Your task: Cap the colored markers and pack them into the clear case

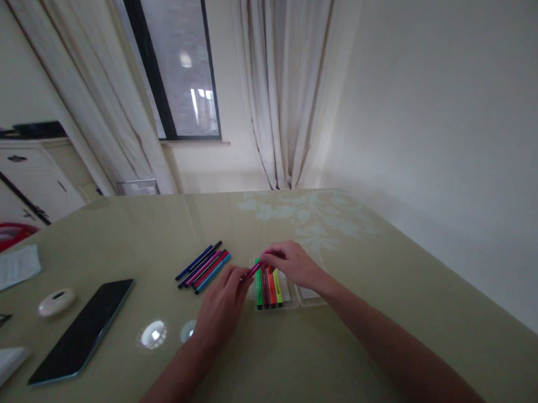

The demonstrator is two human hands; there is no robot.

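Note:
A pink felt-tip marker (254, 269) is held slantwise between my two hands. My left hand (224, 301) is closed on its lower left end, and my right hand (293, 263) pinches the upper right end. Just beneath lies an open clear plastic case (291, 305), its lid (309, 295) folded out to the right under my right forearm. Inside the case a green marker (259, 291), a dark red one (266, 291), an orange one (272, 290) and a yellow one (278, 290) lie side by side. The case's far part is hidden behind my hands.
Several loose markers (204, 266) in blue, purple, red and light blue lie left of my left hand. Farther left are a black tablet-like device (85, 328), a white rounded object (56, 302) and paper (14, 269). A wall (449, 158) borders the table's right side.

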